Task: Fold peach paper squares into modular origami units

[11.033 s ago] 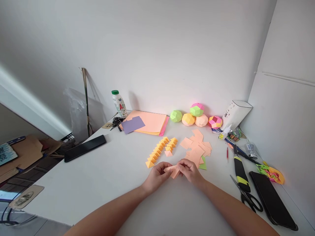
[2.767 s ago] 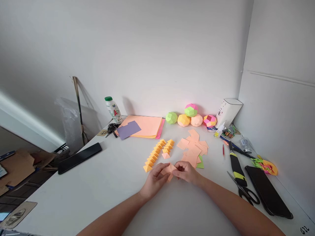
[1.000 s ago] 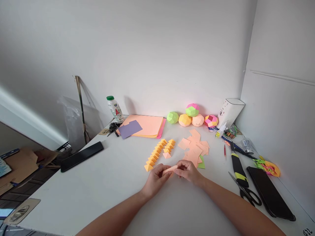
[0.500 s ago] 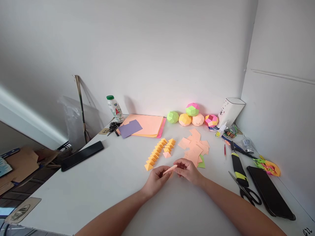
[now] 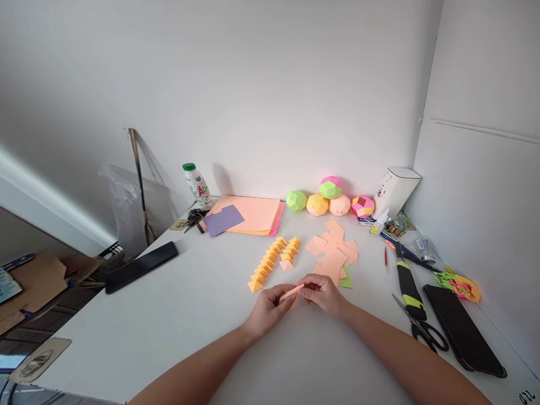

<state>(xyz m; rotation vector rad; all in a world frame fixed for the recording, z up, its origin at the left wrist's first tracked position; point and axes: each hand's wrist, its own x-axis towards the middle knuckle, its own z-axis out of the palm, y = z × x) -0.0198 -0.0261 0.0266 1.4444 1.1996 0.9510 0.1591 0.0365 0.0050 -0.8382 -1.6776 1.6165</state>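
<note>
left hand point(image 5: 270, 306): fingers pinched on folded peach paper point(image 5: 292, 291) | right hand point(image 5: 324, 292): fingertips closed on its other end | paper: held just above white surface point(image 5: 189, 315), near row of orange folded units point(image 5: 272, 260) and loose peach squares point(image 5: 335, 254)

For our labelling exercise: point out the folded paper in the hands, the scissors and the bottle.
folded paper point(image 5: 292, 292), head view, middle of the strip.
scissors point(image 5: 415, 327), head view, where blades meet handles.
bottle point(image 5: 198, 188), head view, on its label.

Peach folded paper point(image 5: 292, 292), white table point(image 5: 177, 304)
</note>
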